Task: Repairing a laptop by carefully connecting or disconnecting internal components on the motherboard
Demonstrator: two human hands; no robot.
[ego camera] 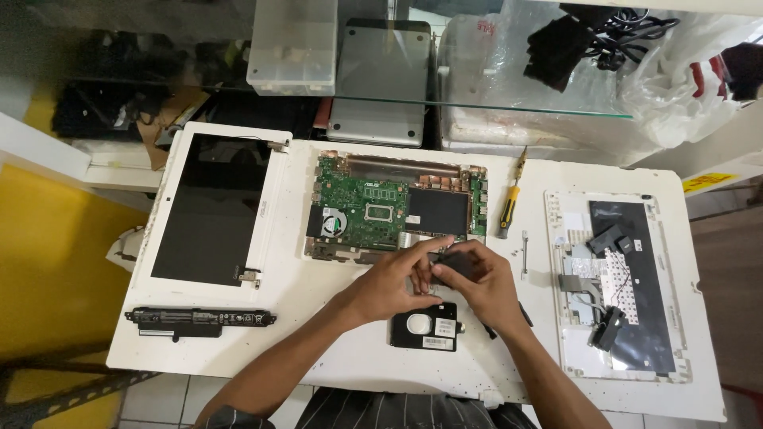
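1. Closest to the camera, a black hard drive (424, 327) lies flat on the white bench (350, 357), just below both hands.
2. Left hand (395, 280) and right hand (479, 284) meet over the drive, both pinching a small dark part (451, 262); fingers (425, 253) curled tight around it, barely any gap.
3. Off to the left, a long black battery (199, 318) sits near the bench edge.
4. Right side has the white keyboard cover (616, 286), face down, with loose black bits on it.
5. Just past the hands is the open laptop base (395, 208), green board showing.
6. A yellow-handled screwdriver (509, 205) lies right of it, the detached screen (211, 206) to the left.
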